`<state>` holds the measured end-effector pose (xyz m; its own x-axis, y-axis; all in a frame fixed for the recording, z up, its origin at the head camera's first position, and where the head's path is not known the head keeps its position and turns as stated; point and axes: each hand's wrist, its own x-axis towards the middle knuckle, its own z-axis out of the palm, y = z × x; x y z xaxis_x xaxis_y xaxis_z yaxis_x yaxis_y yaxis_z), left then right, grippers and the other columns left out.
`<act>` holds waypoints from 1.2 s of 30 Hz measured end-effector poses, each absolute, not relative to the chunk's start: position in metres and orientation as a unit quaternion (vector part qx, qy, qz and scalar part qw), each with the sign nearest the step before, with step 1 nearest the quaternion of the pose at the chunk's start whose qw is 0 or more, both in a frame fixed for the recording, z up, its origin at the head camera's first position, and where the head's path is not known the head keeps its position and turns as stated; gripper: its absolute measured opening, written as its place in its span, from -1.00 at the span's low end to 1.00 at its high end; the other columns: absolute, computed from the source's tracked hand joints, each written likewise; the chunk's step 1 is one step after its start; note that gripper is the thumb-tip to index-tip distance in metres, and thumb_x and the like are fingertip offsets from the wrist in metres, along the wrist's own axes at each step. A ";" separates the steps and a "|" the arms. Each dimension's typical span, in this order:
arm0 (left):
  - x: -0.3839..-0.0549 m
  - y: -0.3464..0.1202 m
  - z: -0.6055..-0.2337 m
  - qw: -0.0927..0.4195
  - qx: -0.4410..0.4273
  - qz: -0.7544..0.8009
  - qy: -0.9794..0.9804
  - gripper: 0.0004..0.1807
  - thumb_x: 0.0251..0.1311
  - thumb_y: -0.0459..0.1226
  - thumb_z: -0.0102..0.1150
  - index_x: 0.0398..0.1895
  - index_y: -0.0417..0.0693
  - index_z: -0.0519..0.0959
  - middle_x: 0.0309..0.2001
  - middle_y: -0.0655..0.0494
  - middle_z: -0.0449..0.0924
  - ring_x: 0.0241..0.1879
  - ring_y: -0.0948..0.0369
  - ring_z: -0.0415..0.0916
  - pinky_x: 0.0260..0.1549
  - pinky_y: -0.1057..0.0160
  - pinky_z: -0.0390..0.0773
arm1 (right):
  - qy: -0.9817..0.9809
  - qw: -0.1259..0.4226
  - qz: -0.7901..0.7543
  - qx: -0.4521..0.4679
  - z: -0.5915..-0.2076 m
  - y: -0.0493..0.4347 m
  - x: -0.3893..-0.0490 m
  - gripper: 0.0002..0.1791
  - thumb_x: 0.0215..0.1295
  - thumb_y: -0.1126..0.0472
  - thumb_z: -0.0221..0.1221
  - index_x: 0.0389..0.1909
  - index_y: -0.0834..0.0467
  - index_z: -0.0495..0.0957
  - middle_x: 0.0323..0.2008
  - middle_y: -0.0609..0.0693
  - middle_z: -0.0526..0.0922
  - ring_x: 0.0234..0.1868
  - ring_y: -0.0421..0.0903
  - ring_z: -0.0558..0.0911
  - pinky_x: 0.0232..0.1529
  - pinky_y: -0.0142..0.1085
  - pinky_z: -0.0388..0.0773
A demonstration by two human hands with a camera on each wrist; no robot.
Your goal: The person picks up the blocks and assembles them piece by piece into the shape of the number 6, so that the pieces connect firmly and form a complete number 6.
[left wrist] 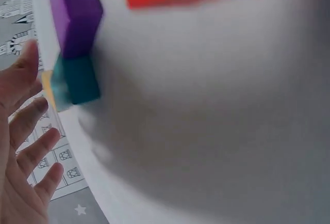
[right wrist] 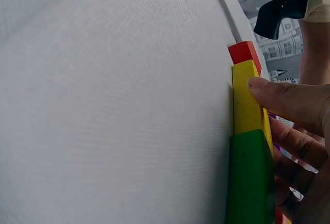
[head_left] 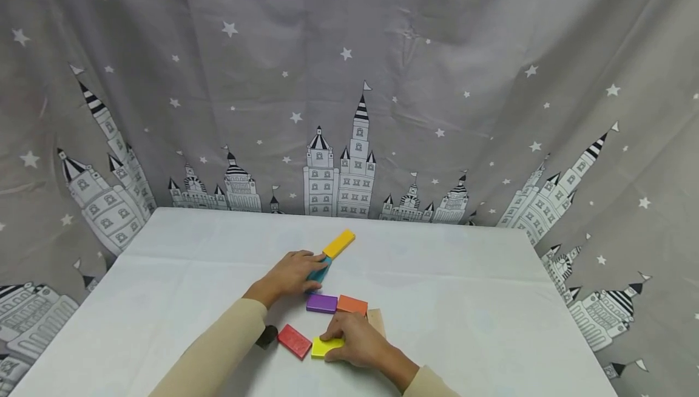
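Head view: the right hand grips the yellow block on the near part of the white table, its thumb on one side and its fingers on the other. The left hand is at the teal block farther back; in the left wrist view its fingers are spread and released, and I cannot tell whether they touch that block.

Beyond the teal block, the amber block points away at a slant, their ends meeting. On the near side, the purple block sits end to end with the orange block, and the wooden block lies just to the right of the latter, partly behind the right hand.

To the left of the yellow block, the red block lies slanted, a corner against it. Right wrist view shows the green block against the yellow block's other end. Behind the table hangs a grey curtain printed with castles and stars.
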<state>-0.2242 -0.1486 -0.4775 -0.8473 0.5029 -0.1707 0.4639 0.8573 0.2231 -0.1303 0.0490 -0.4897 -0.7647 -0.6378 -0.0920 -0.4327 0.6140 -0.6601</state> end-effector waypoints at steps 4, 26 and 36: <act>-0.216 -0.153 -0.473 0.094 0.238 0.119 0.959 -0.38 0.18 0.00 0.27 0.31 0.03 0.45 0.34 0.10 0.38 0.32 -0.01 0.26 0.30 -0.13 0.20 | 0.881 0.164 -0.322 -0.306 -0.490 0.047 -0.129 -0.67 -0.02 0.20 0.47 -0.17 0.14 0.74 -0.40 -0.32 0.60 -0.37 -0.46 0.42 -0.30 -0.57 0.40; -0.110 -0.176 -0.462 0.089 0.102 0.255 0.957 -0.40 -0.12 0.00 0.49 0.05 0.02 0.61 0.02 0.04 0.60 0.08 -0.03 0.49 0.04 -0.18 0.48 | 0.878 0.202 -0.353 -0.252 -0.486 0.047 -0.127 -0.67 -0.04 0.25 0.47 -0.17 0.15 0.74 -0.39 -0.27 0.60 -0.38 -0.39 0.43 -0.31 -0.50 0.46; -0.086 -0.171 -0.479 0.048 0.125 0.230 0.964 -0.42 -0.17 0.04 0.50 -0.03 0.05 0.62 -0.05 0.10 0.55 -0.09 0.06 0.51 -0.14 -0.06 0.60 | 0.879 0.194 -0.349 -0.259 -0.489 0.047 -0.127 -0.67 -0.04 0.25 0.48 -0.18 0.16 0.73 -0.39 -0.27 0.62 -0.38 -0.40 0.44 -0.32 -0.51 0.46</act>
